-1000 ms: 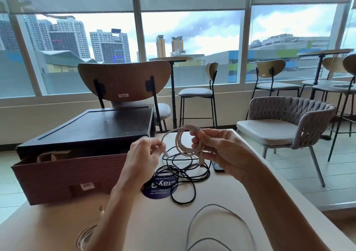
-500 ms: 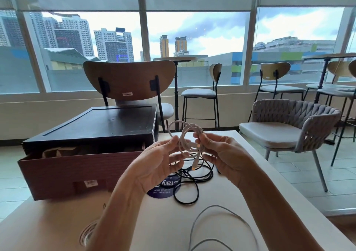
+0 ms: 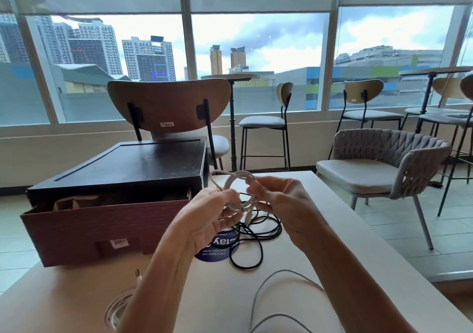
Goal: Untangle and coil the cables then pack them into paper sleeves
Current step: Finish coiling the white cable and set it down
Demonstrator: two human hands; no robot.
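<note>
A coiled beige cable [image 3: 236, 182] hangs in the air above the table, gripped from both sides. My left hand [image 3: 208, 217] pinches its lower left part, and my right hand [image 3: 280, 202] holds its right side, with a plug end dangling between them. Below lies a tangled black cable [image 3: 252, 240] on the table. A loose grey cable [image 3: 279, 297] loops near the front edge. A white coiled cable [image 3: 116, 312] with a USB plug lies at the lower left. Brown paper sleeves [image 3: 74, 202] show inside the open cardboard box [image 3: 84, 230].
A black tray [image 3: 133, 164] rests on top of the box. A round blue sticker [image 3: 217, 249] lies under the black cable. The beige table [image 3: 320, 230] ends close on the right. A wooden chair [image 3: 169, 105] stands behind the box, a woven armchair [image 3: 391, 164] to the right.
My left hand has come in from the left and closed on the beige coil, so both hands now grip it. The coil sits slightly lower and the view has tilted a little.
</note>
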